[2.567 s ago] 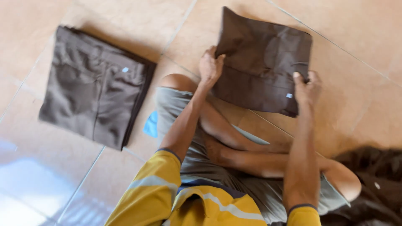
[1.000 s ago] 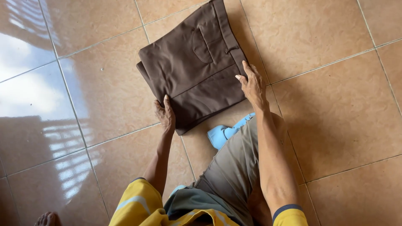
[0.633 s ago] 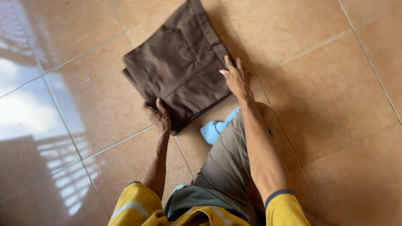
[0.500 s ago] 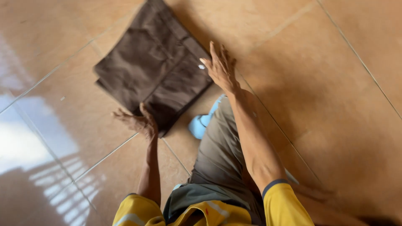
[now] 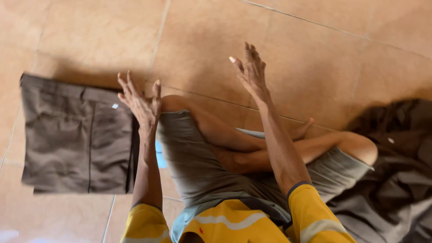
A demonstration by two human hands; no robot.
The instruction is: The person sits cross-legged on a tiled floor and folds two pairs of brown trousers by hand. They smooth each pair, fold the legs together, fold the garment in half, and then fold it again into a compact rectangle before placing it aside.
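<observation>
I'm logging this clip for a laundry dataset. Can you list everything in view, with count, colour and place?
folded trousers: 1 stack, brown, on the floor at left
loose clothes: 1 heap, dark grey, on the floor at right
blue item: 1, mostly hidden under the knee, kind unclear
floor tiles: orange, throughout
left hand: open, empty, beside the stack
right hand: open, empty, raised over the floor
</observation>
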